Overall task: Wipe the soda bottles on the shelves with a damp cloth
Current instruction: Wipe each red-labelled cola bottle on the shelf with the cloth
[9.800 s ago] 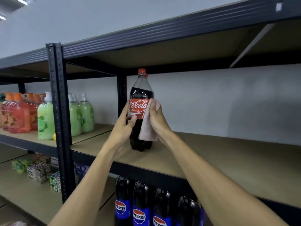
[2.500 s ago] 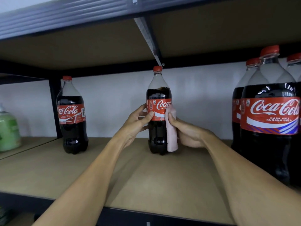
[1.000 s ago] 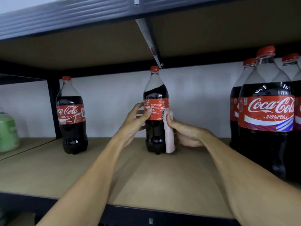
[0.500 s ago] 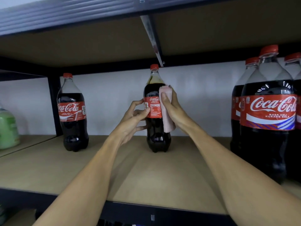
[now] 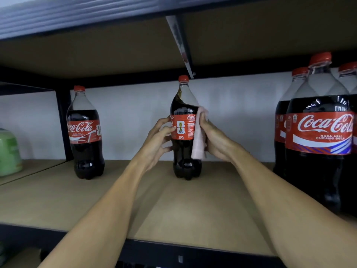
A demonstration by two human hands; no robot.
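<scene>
Lone bottle (image 5: 85,132), cluster (image 5: 318,132) flank held bottle (image 5: 182,151)

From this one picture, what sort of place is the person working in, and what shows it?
Probably a shop or stockroom: dark metal shelving with board shelves, identical Coca-Cola bottles grouped at the right, and a green bottle in the next bay.

Head camera, close before the shelf (image 5: 58,200)

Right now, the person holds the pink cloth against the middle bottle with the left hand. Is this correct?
Not quite: the head view shows the right hand holding the pink cloth against the middle bottle; the left hand only steadies it.
</scene>
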